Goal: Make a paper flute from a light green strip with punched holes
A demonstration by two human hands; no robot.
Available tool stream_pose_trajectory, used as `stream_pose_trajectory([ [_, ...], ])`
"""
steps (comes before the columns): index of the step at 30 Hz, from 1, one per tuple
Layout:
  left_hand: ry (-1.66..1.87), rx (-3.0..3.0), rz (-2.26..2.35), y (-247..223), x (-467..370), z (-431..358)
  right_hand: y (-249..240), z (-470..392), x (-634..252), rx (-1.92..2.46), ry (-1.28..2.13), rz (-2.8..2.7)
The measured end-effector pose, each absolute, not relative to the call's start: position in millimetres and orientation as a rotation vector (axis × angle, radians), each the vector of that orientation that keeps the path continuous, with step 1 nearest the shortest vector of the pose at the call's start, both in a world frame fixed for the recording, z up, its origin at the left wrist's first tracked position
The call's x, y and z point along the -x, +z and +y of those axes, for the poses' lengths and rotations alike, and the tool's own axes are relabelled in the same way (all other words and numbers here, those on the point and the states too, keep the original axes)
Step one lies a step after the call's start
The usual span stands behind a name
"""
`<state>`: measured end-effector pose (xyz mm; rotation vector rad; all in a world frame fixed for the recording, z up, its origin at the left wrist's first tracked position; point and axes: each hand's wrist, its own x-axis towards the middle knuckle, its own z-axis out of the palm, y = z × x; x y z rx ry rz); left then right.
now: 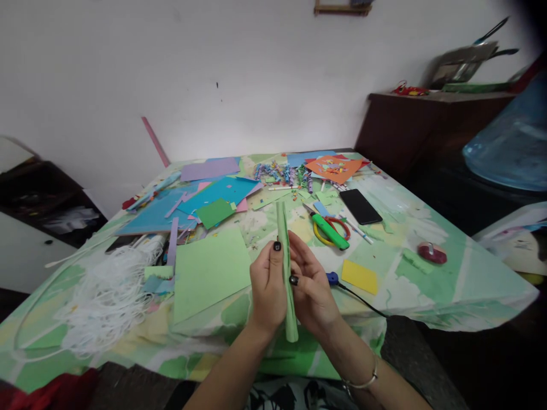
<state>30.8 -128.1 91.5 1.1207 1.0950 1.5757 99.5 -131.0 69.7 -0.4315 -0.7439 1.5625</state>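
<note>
Strip [288, 267], one, green paper: lengthwise between two hands, its ends projecting past both. Left hand [269, 287] clamped on its left side, thumb on top. Right hand [314, 293] pinches its right side, thumb nearer the body. To the right: one cutter [330, 231] over one pair of scissors [347, 226], one phone [361, 206], one yellow card [359, 277]. Any cutter lettering too small to read

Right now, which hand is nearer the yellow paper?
Right. The right hand is just left of the yellow paper, not touching it; the left hand is farther left, across the green paper strip.
</note>
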Motion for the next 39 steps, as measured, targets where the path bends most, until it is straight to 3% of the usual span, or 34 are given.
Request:
stream_pose_trajectory([
  [7,1.583,-1.224,1.16,89,-23,-128,66,-131,-104,0.53,1.494,-0.839],
  [19,1.534,-1.179,0.94,88,-7,-121,67,-143,-134,0.946,1.019,-1.166],
  [28,1.403,-1.168,0.756,79,17,-116,75,-130,-164,0.908,1.147,-1.533],
  [34,1.581,-1.226,0.844,80,33,-119,50,-109,-213,1.395,0.749,-1.872],
  [39,1.629,-1.253,0.861,84,35,-119,26,-106,-204,1.727,0.45,-2.263],
])
